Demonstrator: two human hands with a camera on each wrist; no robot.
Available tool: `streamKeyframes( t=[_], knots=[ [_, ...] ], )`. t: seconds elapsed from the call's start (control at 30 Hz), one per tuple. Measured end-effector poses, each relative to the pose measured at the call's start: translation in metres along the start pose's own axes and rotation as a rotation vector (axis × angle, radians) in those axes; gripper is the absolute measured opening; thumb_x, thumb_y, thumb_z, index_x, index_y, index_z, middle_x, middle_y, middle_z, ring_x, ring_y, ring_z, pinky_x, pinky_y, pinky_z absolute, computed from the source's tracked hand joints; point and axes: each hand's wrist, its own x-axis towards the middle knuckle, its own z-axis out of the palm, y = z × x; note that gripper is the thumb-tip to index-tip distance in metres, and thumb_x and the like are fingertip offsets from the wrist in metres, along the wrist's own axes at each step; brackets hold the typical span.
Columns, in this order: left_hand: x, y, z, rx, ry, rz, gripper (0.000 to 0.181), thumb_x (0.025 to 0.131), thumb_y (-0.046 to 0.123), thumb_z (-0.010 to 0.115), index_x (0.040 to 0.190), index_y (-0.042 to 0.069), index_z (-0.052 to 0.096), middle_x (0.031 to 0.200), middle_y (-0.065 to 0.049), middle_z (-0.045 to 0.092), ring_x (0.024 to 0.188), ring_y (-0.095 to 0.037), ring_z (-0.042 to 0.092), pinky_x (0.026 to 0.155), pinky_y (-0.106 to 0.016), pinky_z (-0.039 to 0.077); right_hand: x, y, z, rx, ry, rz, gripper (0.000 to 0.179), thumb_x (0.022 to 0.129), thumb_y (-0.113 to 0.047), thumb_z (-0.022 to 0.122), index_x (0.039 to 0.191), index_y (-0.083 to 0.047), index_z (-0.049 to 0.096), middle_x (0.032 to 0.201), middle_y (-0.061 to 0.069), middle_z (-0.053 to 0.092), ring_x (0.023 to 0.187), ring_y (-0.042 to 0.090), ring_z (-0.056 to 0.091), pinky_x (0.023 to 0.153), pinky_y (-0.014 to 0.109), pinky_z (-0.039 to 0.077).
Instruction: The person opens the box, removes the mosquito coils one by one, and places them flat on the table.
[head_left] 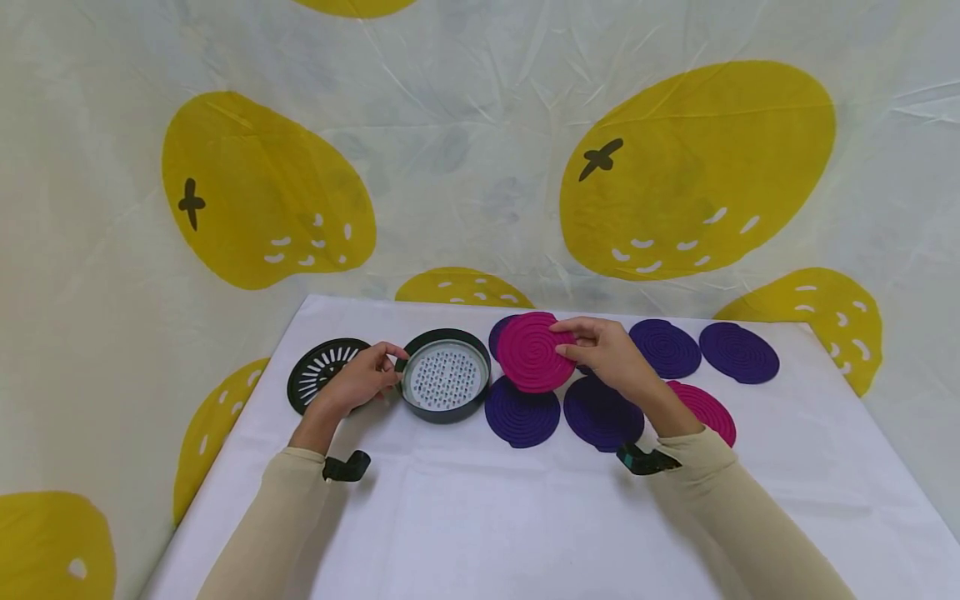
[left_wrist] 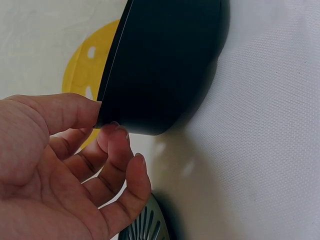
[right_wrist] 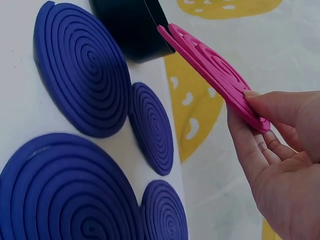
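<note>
My left hand (head_left: 363,379) pinches the left edge of a round dark tin (head_left: 485,392), a mosquito coil holder with a perforated grey plate (head_left: 446,375) inside. Close up in the left wrist view, the thumb meets the rim and fingertips touch the tin's wall (left_wrist: 160,60). Between thumb and fingers, my right hand (head_left: 606,354) holds a pink mosquito coil (head_left: 534,352) by its right edge. That coil is raised and tilted just right of the tin, above purple coils. The right wrist view shows the pink coil (right_wrist: 212,70) nearly edge-on.
A slotted dark lid (head_left: 307,375) lies left of the tin, partly behind the left hand. Several purple coils lie right of the tin, including a front one (head_left: 522,414) and a far-right one (head_left: 739,353). Another pink coil (head_left: 705,408) is partly under the right forearm.
</note>
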Motion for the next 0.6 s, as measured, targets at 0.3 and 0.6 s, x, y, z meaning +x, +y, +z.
streamKeyframes(
  t=[0.3, 0.6],
  knots=[
    [0.002, -0.001, 0.001, 0.015, 0.001, -0.003, 0.036, 0.097, 0.005, 0.062, 0.132, 0.005, 0.055, 0.090, -0.009, 0.050, 0.081, -0.033, 0.057, 0.069, -0.040, 0.050, -0.010, 0.007, -0.016, 0.016, 0.023, 0.017, 0.033, 0.094, -0.012, 0.073, 0.127, -0.006, 0.069, 0.104, 0.013, 0.071, 0.077, 0.006, 0.061, 0.067, 0.017, 0.052],
    [0.000, 0.000, 0.001, 0.012, 0.005, 0.007, 0.036, 0.096, 0.005, 0.062, 0.132, 0.004, 0.055, 0.089, -0.009, 0.050, 0.078, -0.033, 0.057, 0.067, -0.039, 0.049, -0.023, 0.011, -0.030, -0.016, 0.030, 0.027, 0.035, 0.097, -0.012, 0.070, 0.130, -0.003, 0.065, 0.114, 0.022, 0.070, 0.087, 0.011, 0.067, 0.078, 0.024, 0.058]
  ],
)
